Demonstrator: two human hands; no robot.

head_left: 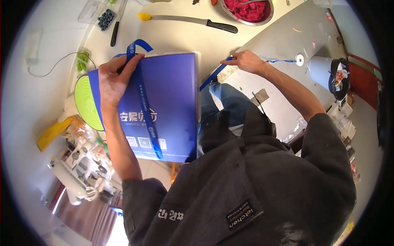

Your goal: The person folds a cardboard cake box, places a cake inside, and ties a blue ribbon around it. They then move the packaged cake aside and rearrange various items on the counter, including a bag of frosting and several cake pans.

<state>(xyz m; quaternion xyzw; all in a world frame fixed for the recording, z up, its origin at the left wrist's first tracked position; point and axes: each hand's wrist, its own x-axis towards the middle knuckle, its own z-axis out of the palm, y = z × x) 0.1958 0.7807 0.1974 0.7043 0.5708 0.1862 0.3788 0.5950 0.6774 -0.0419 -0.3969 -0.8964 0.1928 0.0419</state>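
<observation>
A blue box [172, 94] with white lettering lies on the pale table. A printed blue ribbon [148, 110] runs lengthwise over its top. At the box's far edge, my left hand [115, 78] pinches the ribbon between thumb and fingers, and a short loose end curls beyond it. To the right of the box, my right hand [248, 62] is closed on a blue ribbon that slants down to the box's right side. More ribbon trails from this hand to a white spool [300, 60]. The underside of the box is hidden.
Beyond the box lie a serrated knife [184, 19], another knife [115, 35], blueberries [106, 19] and a metal bowl of red cubes [250, 21]. A green round mat [87, 102] is at the left. A lined bin [324, 71] stands at the right.
</observation>
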